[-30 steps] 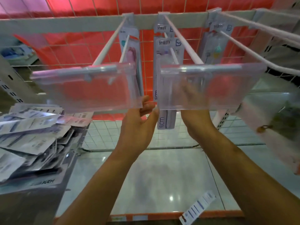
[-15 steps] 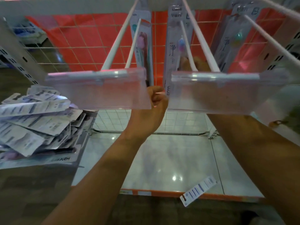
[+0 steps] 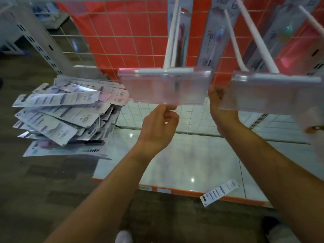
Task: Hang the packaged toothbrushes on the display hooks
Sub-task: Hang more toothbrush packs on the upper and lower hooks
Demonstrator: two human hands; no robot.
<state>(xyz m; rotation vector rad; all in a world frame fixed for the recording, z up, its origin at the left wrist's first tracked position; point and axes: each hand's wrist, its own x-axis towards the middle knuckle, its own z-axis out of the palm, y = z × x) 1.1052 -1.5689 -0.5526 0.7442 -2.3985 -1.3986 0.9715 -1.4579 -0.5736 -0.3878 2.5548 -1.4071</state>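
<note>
Three packaged toothbrushes hang on white display hooks against the red grid wall: one at the left [image 3: 182, 32], one in the middle [image 3: 213, 37] and one at the right [image 3: 280, 30]. My left hand [image 3: 159, 127] hovers just under the left clear label holder [image 3: 166, 86], its fingers loosely curled and holding nothing. My right hand [image 3: 220, 106] is raised between the two holders. Its fingertips are partly behind the right label holder [image 3: 273, 92], and I see nothing in it. A heap of packaged toothbrushes [image 3: 61, 111] lies at the left.
One loose toothbrush pack [image 3: 220, 192] lies on the orange front edge of the white bottom shelf [image 3: 192, 163]. A grey slotted upright [image 3: 40, 41] stands at the far left. Dark wood flooring lies below, and a shoe tip [image 3: 123, 236] shows at the bottom.
My view has swung left and down. My left hand has dropped away from the middle pack and hangs under the left holder. My right hand has drawn back from behind the right holder.
</note>
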